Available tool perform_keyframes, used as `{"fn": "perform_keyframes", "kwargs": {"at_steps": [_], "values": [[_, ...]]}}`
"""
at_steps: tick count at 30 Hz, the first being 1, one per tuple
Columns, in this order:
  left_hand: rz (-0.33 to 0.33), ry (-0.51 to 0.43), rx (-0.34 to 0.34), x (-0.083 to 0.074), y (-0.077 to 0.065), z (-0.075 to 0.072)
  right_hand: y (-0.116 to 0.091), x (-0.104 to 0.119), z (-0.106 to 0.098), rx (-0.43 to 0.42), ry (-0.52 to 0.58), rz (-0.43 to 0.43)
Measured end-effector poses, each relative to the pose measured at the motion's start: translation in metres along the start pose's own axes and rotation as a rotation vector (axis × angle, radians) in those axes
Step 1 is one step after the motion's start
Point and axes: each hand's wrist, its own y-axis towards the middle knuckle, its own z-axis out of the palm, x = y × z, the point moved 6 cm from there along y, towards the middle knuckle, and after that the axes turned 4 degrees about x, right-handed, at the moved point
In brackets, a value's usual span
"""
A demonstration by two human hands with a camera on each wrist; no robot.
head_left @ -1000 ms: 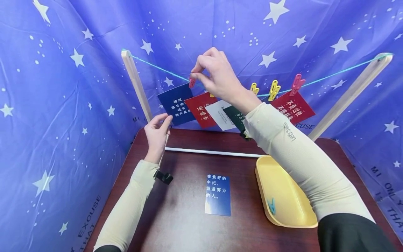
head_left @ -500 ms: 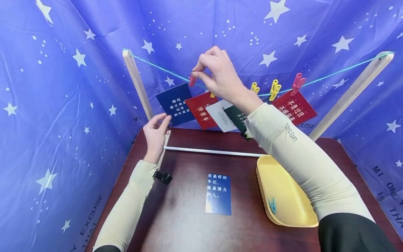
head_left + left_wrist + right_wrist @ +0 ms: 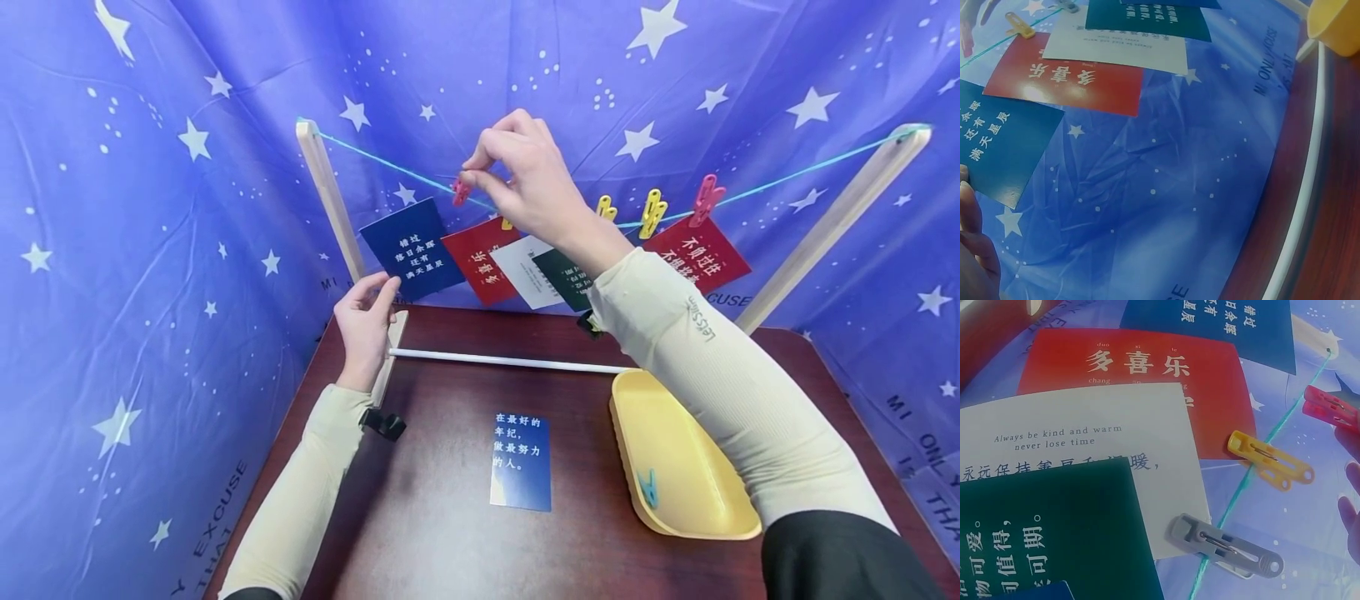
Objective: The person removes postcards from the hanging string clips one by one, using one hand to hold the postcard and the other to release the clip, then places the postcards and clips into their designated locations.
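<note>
My left hand (image 3: 365, 321) pinches the lower left corner of a dark blue card (image 3: 412, 250) with white writing, at the line's left part. Thumb and fingertips of my right hand (image 3: 525, 171) hold a pink clothespin (image 3: 461, 192) right at the turquoise string (image 3: 390, 164). In the right wrist view this clothespin (image 3: 1330, 407) is apart from the blue card (image 3: 1222, 328). To the right of the blue card hang a red card (image 3: 1135, 359) under a yellow clothespin (image 3: 1269, 459), then a white card (image 3: 1085, 431) with a grey clothespin (image 3: 1229, 544).
A dark green card (image 3: 562, 279) and another red card (image 3: 697, 254) hang farther right. Wooden posts (image 3: 330, 200) carry the string. On the table (image 3: 442, 517) lie a blue card (image 3: 520, 462) and a yellow tray (image 3: 697, 475) with a turquoise clothespin (image 3: 648, 489). A white rod (image 3: 510, 361) crosses behind them.
The blue card in my left hand has shifted left, widening the gap to the pink clothespin. My right hand has moved slightly right, still holding that clothespin.
</note>
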Motion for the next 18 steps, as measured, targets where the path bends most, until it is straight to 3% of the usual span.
{"fn": "perform_keyframes", "kwargs": {"at_steps": [7,18], "values": [[0.009,-0.013,0.001,0.0,-0.003,-0.005,-0.004,0.0,-0.003,0.001,0.02,0.033],[0.014,0.005,0.006,-0.003,-0.006,-0.014,-0.018,0.003,-0.012,-0.038,0.018,-0.021]]}}
